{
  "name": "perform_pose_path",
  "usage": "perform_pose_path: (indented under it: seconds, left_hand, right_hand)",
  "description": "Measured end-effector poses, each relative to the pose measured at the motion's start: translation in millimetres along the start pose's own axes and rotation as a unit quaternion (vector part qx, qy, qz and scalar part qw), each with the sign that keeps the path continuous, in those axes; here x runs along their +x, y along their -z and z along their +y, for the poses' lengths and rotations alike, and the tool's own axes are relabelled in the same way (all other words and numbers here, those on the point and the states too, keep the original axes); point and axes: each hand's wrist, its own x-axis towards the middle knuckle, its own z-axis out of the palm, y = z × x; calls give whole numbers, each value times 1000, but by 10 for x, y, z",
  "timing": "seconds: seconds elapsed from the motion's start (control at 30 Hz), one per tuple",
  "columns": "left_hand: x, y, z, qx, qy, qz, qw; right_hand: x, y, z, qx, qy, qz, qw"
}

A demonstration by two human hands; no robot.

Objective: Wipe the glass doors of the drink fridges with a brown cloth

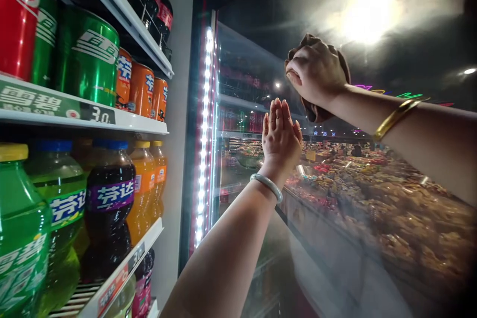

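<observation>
My right hand [316, 72] is closed around a dark brown cloth [316, 112], pressed to the upper part of a glass door [346, 238]. A gold bangle [397, 119] circles that wrist. Lower and to the left, my left hand [280, 134] lies flat against the glass with its fingers stretched upward and nothing in it. It wears a pale jade-like bangle [266, 186]. Hazy patches show on the pane, and the palm side of my left hand is hidden.
Left of the door, fridge shelves [141, 121] hold green cans [89, 59], orange cans [141, 90] and several soda bottles [110, 189]. A lit LED strip [203, 159] runs down the door frame. Beyond the glass are store displays [410, 208] of packaged goods.
</observation>
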Motion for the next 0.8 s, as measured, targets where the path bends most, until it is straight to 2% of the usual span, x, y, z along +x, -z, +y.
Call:
perform_pose_path:
  seconds: [0.1, 0.2, 0.33, 0.43, 0.57, 0.63, 0.7, 0.8]
  left_hand:
    - [-4, -130, -31, 14, -2, 24, 1000]
    - [-1, -261, -84, 42, -10, 40, 998]
    - [17, -399, -172, 71, -28, 44, 996]
    - [32, -453, -235, 75, -50, 48, 995]
    - [74, -478, -392, 100, -80, 30, 991]
    - [105, -465, -529, 105, -54, 32, 993]
    - [135, -425, -692, 104, -25, 40, 993]
    - [171, -333, -913, 110, -56, 34, 992]
  right_hand:
    - [56, -166, -127, 20, 4, 1, 1000]
    - [-43, -260, -223, 47, 40, -8, 998]
    - [-372, -298, -98, 61, 127, -25, 990]
    - [-418, -387, 8, 56, 95, 4, 994]
    - [-202, -614, -162, 68, -12, 57, 996]
    - [-221, -701, -275, 85, 3, 49, 995]
    - [-367, -744, -299, 101, 55, 31, 993]
    - [-546, -772, -196, 104, 92, 29, 990]
